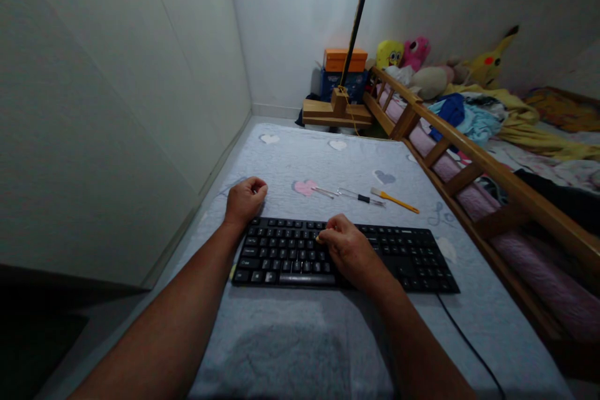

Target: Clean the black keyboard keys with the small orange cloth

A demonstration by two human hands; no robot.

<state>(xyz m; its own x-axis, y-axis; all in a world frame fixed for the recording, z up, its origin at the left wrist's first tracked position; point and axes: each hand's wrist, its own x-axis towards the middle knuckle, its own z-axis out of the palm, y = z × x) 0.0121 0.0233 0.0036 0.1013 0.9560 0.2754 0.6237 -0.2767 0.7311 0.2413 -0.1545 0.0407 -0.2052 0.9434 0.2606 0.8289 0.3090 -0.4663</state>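
Note:
A black keyboard (290, 256) lies flat on the cloth-covered table. Over its middle, my right hand (351, 250) has thumb and fingers pinched together close to the keys. A small yellowish bit shows at those fingertips, too small to name. My left hand (246, 200) rests curled closed at the keyboard's upper left corner, and nothing shows in it. Beyond the keyboard lie thin white sticks like cotton swabs (323, 192), a wire tool with a black grip (363, 199) and a yellow-handled brush (396, 200).
The keyboard's cable (469, 340) runs off toward the lower right. A wooden bed rail (452, 131) borders the table on the right, with clothes and plush toys behind it. White panels (117, 106) rise on the left. A dark pole (359, 19) stands on a wooden base at the back.

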